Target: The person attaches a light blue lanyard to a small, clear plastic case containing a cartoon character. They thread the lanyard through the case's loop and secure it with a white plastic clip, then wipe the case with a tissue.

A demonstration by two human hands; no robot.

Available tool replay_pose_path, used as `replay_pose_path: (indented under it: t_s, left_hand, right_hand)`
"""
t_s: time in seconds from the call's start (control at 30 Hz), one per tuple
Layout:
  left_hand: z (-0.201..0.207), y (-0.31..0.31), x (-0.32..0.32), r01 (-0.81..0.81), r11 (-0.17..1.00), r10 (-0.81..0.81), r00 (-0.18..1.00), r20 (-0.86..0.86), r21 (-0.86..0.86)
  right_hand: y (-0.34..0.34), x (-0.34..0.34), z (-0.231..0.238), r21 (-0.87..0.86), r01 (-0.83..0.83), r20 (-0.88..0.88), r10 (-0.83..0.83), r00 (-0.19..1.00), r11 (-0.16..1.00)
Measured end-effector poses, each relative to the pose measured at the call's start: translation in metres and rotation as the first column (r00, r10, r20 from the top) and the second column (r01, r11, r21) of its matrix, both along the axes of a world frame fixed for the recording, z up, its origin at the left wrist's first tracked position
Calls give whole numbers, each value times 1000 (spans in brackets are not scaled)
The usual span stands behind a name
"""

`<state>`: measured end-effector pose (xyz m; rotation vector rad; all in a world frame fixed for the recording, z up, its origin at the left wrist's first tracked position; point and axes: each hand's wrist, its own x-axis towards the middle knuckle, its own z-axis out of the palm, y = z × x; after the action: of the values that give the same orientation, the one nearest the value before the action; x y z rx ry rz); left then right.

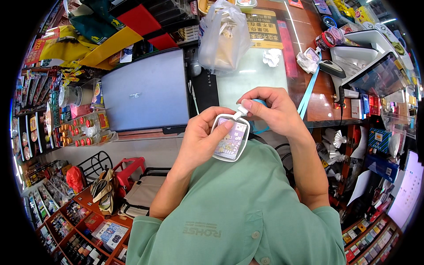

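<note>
A white-framed badge holder (230,145) with a purple cartoon picture is held in front of my green shirt. My left hand (198,140) grips its left side, the thumb lying over the picture near the top. At its upper right corner a white plastic clip (240,113) joins the holder. Thumb and fingers of my right hand (279,111) pinch that clip. A light blue strap (260,130) runs from under the right hand, partly hidden by it. Both hands are just over the near edge of the counter.
On the counter lie a closed blue laptop (145,92), a translucent plastic bag (223,39), crumpled white tissue (272,57) and a second light blue strap (311,88). A tablet screen (380,75) stands at right. A red stool (129,170) and goods shelves (70,221) are at left.
</note>
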<state>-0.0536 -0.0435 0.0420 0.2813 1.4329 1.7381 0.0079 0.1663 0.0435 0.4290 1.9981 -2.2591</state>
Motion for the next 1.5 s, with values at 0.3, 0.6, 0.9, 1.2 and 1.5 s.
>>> replay_pose_path:
  t_s: [0.3, 0.6, 0.9, 1.2, 1.5]
  left_hand:
    - [-1, 2, 0, -10, 1000, 10, 1000, -17, 11]
    - [2, 1, 1, -39, 999, 39, 999, -29, -18]
    - [6, 1, -1, -83, 996, 81, 995, 59, 19]
    - [7, 1, 1, -119, 993, 119, 993, 20, 8]
    - [0, -1, -2, -192, 981, 186, 968, 166, 20]
  right_hand:
    - [3, -1, 4, -22, -60, 19, 60, 998, 998]
    - [10, 2, 7, -57, 16, 46, -14, 999, 998]
    - [18, 8, 10, -108, 50, 63, -44, 997, 993]
    - [18, 11, 8, -210, 55, 61, -43, 997, 976]
    - [19, 14, 2, -224, 41, 31, -35, 999, 974]
